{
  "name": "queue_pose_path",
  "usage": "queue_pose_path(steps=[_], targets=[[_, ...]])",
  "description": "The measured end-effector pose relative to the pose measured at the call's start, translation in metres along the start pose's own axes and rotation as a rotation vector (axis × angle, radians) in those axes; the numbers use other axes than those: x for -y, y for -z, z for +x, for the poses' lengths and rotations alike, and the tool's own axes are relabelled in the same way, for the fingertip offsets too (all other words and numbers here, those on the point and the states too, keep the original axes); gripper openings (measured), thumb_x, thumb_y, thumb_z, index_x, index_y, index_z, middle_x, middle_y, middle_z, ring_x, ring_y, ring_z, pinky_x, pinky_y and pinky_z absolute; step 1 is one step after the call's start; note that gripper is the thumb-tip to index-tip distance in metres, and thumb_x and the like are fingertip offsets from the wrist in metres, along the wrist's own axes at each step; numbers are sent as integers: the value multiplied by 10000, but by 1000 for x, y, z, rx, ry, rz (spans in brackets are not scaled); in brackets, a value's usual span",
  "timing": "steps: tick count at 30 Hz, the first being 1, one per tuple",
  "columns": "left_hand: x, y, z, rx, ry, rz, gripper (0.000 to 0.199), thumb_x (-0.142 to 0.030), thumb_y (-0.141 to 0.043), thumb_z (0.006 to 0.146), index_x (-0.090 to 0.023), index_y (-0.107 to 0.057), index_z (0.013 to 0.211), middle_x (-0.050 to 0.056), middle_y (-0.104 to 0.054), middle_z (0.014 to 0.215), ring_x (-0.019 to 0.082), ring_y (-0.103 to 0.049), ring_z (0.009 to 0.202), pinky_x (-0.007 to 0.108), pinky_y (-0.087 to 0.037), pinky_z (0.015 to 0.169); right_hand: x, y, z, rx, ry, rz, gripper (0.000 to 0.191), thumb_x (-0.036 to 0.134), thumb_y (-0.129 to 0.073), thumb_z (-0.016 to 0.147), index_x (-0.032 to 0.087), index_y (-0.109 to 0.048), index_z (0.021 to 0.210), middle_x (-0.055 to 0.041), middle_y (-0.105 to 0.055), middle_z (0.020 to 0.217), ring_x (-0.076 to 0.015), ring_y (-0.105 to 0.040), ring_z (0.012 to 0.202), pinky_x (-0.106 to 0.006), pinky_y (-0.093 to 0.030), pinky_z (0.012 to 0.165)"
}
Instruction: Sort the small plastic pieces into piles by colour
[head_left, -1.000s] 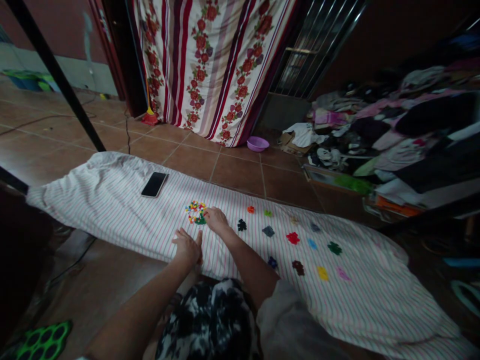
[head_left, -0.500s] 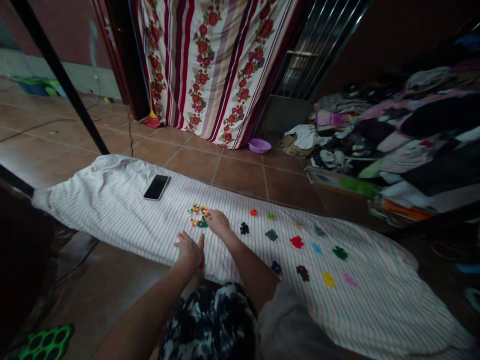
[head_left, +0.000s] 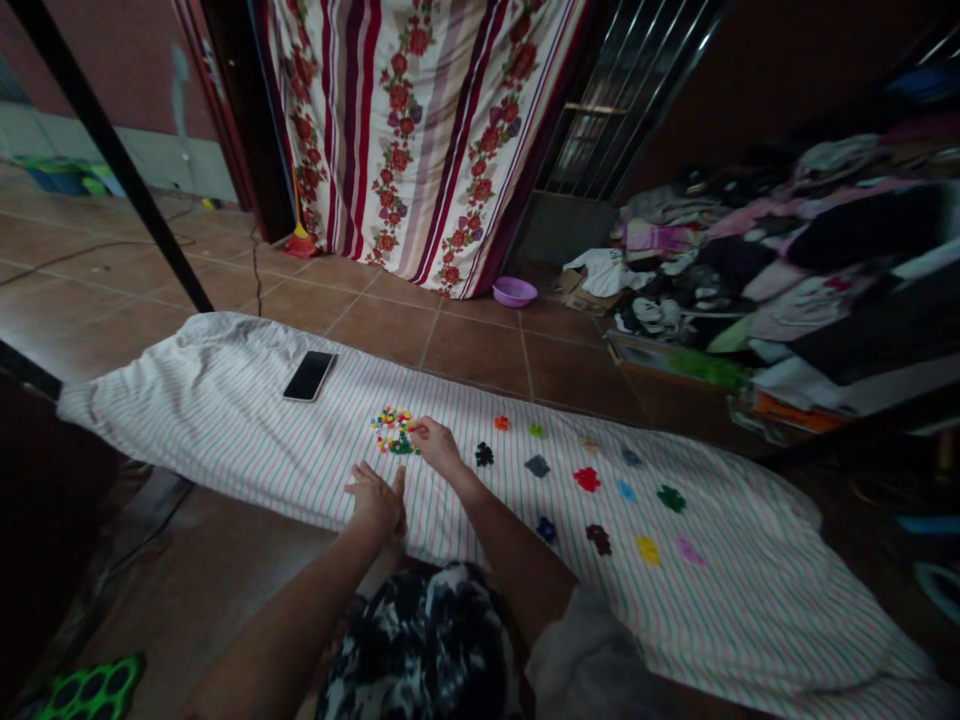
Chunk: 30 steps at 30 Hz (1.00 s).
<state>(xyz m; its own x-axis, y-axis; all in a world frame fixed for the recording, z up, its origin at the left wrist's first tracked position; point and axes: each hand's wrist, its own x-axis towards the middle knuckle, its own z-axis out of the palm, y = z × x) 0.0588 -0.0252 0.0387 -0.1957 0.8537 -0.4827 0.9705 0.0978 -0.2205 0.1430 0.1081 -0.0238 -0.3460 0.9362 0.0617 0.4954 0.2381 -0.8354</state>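
Note:
A mixed pile of small coloured pieces (head_left: 392, 418), like beads or tiny bricks, lies on the striped cloth (head_left: 247, 440). At its right edge my right hand (head_left: 435, 440) has its thumb and fingers pinched together; what is between them is too small to make out. My left hand (head_left: 377, 497) rests at the cloth's near side, below the pile, with its fingers spread and nothing in them. To the right lie separate one-colour heaps, among them a black heap (head_left: 484, 454), a red heap (head_left: 587, 479), a dark green heap (head_left: 671, 498) and a yellow heap (head_left: 648, 549).
A phone (head_left: 309, 376) lies on the cloth, left of the pile. Beyond stand a purple basin (head_left: 514, 292) and a red broom (head_left: 301, 243) by a flowered curtain (head_left: 427, 150). Clothes (head_left: 787, 260) are heaped at the right. A black pole (head_left: 112, 150) slants at the left.
The right hand's pinching fingers have eased slightly away from the pile, showing more of the green pieces. The left hand stays in place. The view has shifted a little.

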Motion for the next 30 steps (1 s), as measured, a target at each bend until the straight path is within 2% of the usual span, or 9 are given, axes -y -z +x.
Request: queue_pose_path(steps=[9, 16, 20, 25, 30], targets=[[0, -4, 1, 0, -5, 23, 782, -440, -518, 845, -264, -143, 1509, 358, -315, 1466, 556, -331, 1328, 634, -460, 797, -1, 10, -19, -66, -2, 88, 98, 270, -579, 769, 222, -640, 829, 8, -696, 764, -148, -666, 743, -273, -528, 733], [1, -9, 3, -39, -8, -52, 855, -459, -608, 790, -244, -189, 1504, 364, -304, 1469, 571, -318, 1327, 692, -439, 809, -9, 29, -36, -105, -18, 93, 110, 283, -578, 751, 211, -634, 813, 4, -689, 733, -158, -663, 717, -268, -513, 702], [2, -7, -1, -44, -12, -52, 783, -408, -545, 838, -221, -178, 1504, 373, -323, 1458, 567, -350, 1310, 673, -451, 802, -12, 45, -49, -131, -26, 59, 100, 267, -561, 763, 211, -634, 803, 1, -686, 734, -156, -660, 722, -262, -508, 701], [5, -4, -5, -39, -28, 22, 666, -280, -424, 889, -259, -178, 1508, 365, -363, 1441, 539, -402, 1289, 581, -469, 795, -22, 70, -66, -174, -38, 8, 111, 317, -572, 788, 235, -638, 821, 8, -694, 776, -152, -662, 768, -261, -510, 726], [5, -9, -3, -81, -47, 3, 697, -314, -432, 866, -221, -177, 1508, 371, -407, 1405, 522, -484, 1209, 584, -475, 768, -38, 104, -80, -268, -61, -3, 171, 387, -544, 801, 231, -614, 799, 4, -681, 743, -159, -656, 743, -274, -509, 732]])
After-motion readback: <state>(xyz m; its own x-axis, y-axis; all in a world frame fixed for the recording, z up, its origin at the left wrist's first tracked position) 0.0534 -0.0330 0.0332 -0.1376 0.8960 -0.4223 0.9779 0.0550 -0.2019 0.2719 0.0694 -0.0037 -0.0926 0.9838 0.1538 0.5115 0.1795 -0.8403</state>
